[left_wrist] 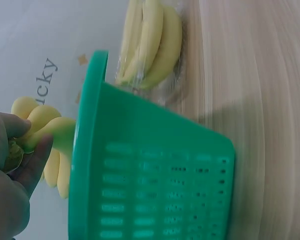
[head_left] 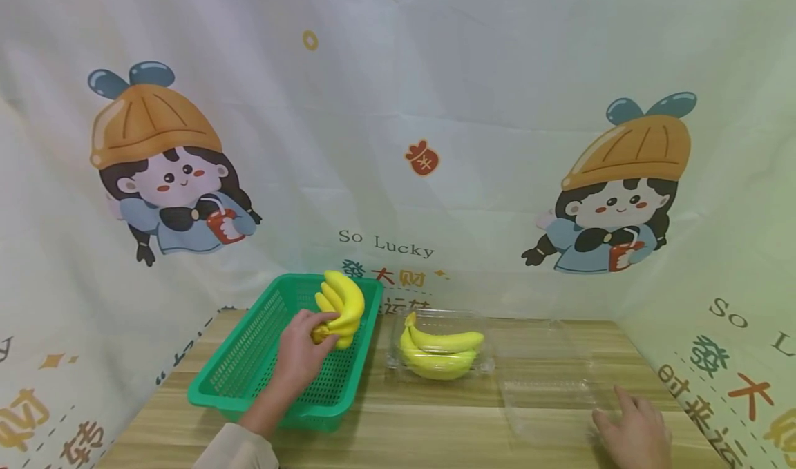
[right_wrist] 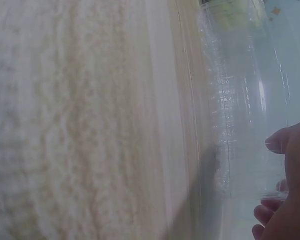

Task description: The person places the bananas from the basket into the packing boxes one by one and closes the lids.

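Observation:
My left hand (head_left: 305, 348) pinches a bunch of yellow bananas (head_left: 349, 303) at its stem end, holding it over the right side of a green plastic basket (head_left: 205, 393). In the left wrist view, the thumb and fingers close round the stem, and the bananas (left_wrist: 42, 117) overlap the basket rim. Another banana bunch (head_left: 441, 351) lies in a clear plastic box (head_left: 393, 358) right of the basket. My right hand (head_left: 637, 431) is beside a second clear plastic piece (head_left: 547, 400), its thumb and fingers spread near the edge.
Everything stands on a wood-grain table (head_left: 429, 427). A printed cloth (head_left: 485, 199) with cartoon figures and lettering hangs behind it and along both sides. The basket's perforated wall (left_wrist: 154, 165) fills much of the left wrist view.

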The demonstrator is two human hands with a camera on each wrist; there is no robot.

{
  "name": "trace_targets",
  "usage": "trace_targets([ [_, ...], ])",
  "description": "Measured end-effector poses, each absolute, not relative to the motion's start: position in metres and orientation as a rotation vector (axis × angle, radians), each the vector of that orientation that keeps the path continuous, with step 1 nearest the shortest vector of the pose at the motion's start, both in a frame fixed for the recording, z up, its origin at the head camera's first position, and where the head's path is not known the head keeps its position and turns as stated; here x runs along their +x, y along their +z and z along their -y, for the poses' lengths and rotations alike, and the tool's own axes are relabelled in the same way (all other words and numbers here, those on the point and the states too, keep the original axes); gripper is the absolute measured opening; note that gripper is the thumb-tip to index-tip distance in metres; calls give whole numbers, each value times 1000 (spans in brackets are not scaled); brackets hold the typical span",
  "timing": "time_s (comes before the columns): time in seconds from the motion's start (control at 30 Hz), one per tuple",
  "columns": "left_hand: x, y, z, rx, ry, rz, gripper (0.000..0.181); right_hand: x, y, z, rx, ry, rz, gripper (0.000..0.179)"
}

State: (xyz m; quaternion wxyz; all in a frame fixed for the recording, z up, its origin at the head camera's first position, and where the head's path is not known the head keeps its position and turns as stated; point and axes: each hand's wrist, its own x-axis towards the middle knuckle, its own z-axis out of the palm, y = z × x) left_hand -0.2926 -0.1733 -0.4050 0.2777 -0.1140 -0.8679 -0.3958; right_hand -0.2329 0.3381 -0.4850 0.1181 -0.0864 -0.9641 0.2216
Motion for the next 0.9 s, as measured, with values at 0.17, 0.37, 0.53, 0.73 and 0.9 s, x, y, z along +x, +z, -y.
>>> trace_targets([
  [0.17,-289,-402,164,-330,-1095,2318,30,-232,-486,-336,-223,653,2813,74],
  [0.37,-284,-398,151,-372,-1117,2285,30,-231,-483,-332,-201,646,2812,73],
  [0.53,-281,-397,141,-393,-1132,2275,29,-231,-482,-330,-214,652,2826,73],
  [0.73,-277,-399,128,-436,-1158,2255,31,-229,-486,-325,-214,648,2799,73],
  [0.9,-274,-401,117,-474,-1174,2223,30,-228,-487,-322,-210,654,2790,74],
])
